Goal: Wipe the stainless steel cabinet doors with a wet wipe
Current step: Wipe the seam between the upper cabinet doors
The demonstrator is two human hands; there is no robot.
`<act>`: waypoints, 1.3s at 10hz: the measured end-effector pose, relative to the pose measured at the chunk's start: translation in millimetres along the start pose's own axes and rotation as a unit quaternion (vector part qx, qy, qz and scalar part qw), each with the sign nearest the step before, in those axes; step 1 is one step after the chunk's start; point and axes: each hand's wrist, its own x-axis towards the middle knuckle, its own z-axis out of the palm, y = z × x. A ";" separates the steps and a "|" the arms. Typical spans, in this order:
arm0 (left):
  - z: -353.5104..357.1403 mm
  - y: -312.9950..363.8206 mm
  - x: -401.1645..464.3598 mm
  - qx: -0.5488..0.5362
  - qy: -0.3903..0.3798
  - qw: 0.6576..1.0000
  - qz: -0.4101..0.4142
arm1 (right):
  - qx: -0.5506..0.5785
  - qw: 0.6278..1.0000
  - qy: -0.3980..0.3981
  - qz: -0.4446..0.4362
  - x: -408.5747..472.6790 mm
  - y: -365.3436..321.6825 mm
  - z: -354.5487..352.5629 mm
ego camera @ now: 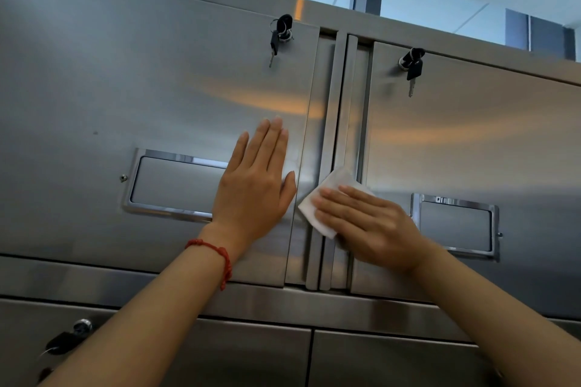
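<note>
Head view showed you mid-wipe: your right hand (367, 223) pressed the wet wipe (327, 198) under flat, straight fingers (339, 201) on the center seam between the two upper doors. Your left hand (254, 179) lay open and flat on the left door (125, 88). I couldn't tell which areas were already wiped; the right door (471, 141) and lower doors (251, 355) probably remained.

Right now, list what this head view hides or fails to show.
- Wet wipe: its right part lies under the right hand.
- Left door's recessed handle: its right end is behind the left hand.
- Lower-left lock and key: blurred, partly behind the forearm.
- Right door: cut off by the frame's right edge.
</note>
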 end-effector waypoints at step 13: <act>0.1 0.4 -0.6 0.000 -0.007 1.000 -0.004 | -0.066 0.994 0.035 0.080 7.0 -10.0 8.2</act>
